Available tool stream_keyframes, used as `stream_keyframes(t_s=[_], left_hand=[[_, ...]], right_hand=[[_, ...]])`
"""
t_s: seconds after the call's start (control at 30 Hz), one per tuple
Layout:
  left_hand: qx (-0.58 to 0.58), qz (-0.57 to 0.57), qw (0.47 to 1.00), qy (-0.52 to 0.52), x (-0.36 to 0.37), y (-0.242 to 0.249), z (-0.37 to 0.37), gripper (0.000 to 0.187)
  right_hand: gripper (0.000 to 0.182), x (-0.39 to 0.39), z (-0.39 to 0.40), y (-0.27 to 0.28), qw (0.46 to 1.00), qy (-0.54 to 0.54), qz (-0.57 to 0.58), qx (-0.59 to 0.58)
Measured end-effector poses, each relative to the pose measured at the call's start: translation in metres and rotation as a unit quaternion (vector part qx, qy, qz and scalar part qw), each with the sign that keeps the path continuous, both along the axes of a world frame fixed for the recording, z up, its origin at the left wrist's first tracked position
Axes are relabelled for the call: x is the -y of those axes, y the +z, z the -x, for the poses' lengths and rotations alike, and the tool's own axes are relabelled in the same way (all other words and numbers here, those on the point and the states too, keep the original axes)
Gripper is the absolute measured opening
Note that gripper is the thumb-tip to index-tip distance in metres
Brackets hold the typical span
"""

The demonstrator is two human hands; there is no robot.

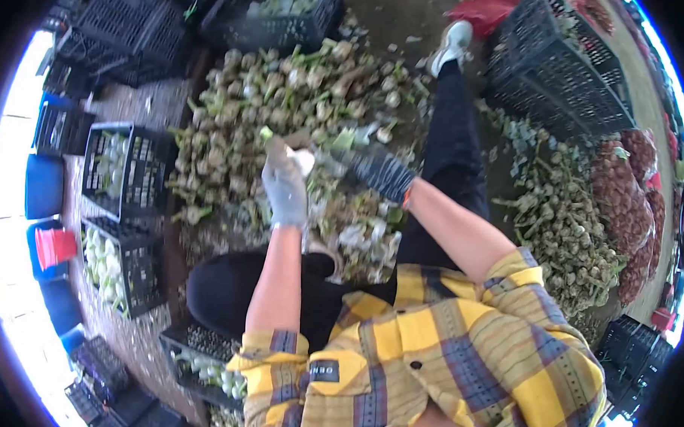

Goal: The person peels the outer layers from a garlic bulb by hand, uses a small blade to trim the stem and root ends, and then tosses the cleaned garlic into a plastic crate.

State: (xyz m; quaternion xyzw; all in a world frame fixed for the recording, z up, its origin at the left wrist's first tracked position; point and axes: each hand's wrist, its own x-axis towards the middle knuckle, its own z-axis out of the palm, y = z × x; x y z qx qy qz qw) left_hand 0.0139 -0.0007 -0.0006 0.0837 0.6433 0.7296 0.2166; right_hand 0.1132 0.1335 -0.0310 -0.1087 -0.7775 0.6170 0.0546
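My left hand (285, 185), in a pale grey glove with dirty fingers, is closed around a garlic bulb (304, 162). The bulb's white, peeled side shows at the fingers, and a short cut green stem (266, 133) sticks out on the other side. Just to the right, my right hand (379, 173) wears a dark striped glove. Its fingers are curled and point toward the bulb; I cannot tell what they hold. Pale green peelings (347, 139) show by those fingertips. Behind both hands spreads a heap of unpeeled garlic (233, 108) with stems.
Black crates of white bulbs stand at the left (132, 168) and at the far side (276, 38). A tall black crate (550, 78) is at the right, near red mesh sacks (621, 193) and a second garlic heap (571, 229). Loose skins (364, 240) litter the floor between my legs.
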Motion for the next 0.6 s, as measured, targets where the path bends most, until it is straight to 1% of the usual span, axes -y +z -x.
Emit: stream_keyframes(t_s=[0.03, 0.07, 0.1, 0.13, 0.2, 0.23, 0.33, 0.37, 0.47, 0.57, 0.6], left_hand=[[-0.012, 0.012, 1.000, 0.009, -0.003, 0.006, -0.004, 0.053], [-0.025, 0.020, 0.999, 0.015, -0.004, 0.008, -0.006, 0.057], [-0.010, 0.031, 0.999, -0.004, -0.002, 0.007, -0.006, 0.059], [-0.036, 0.012, 0.999, 0.006, -0.006, 0.006, -0.008, 0.059], [-0.048, 0.017, 0.998, -0.047, -0.002, 0.005, -0.009, 0.058], [-0.059, 0.025, 0.997, -0.048, -0.002, 0.004, -0.008, 0.061], [-0.075, 0.045, 0.995, -0.051, -0.003, 0.005, -0.007, 0.064], [-0.069, 0.050, 0.995, -0.052, -0.003, 0.007, -0.007, 0.064], [-0.079, 0.061, 0.993, -0.056, -0.003, 0.006, -0.009, 0.065], [-0.062, 0.055, 0.995, -0.061, -0.001, -0.002, -0.008, 0.065], [-0.056, 0.052, 0.995, -0.065, -0.001, -0.005, -0.007, 0.065]], right_hand=[[0.041, 0.005, -0.001, 0.030, 0.991, -0.013, 0.127, 0.031], [0.042, 0.009, -0.001, 0.046, 0.933, -0.045, 0.342, 0.101], [0.041, 0.010, -0.002, 0.044, 0.917, -0.045, 0.375, 0.128], [0.041, 0.012, 0.001, 0.044, 0.910, -0.043, 0.394, 0.125], [0.041, 0.017, 0.005, 0.045, 0.894, -0.040, 0.430, 0.120], [0.032, 0.017, 0.009, 0.047, 0.888, -0.062, 0.439, 0.123], [0.039, 0.016, 0.006, 0.039, 0.866, -0.050, 0.489, 0.091], [0.040, 0.012, 0.003, 0.033, 0.859, -0.023, 0.505, 0.082], [0.027, 0.014, 0.005, 0.041, 0.837, -0.072, 0.530, 0.115], [0.028, 0.015, 0.010, 0.033, 0.796, -0.018, 0.603, 0.037], [0.029, 0.015, 0.009, 0.031, 0.803, -0.035, 0.592, 0.062]])
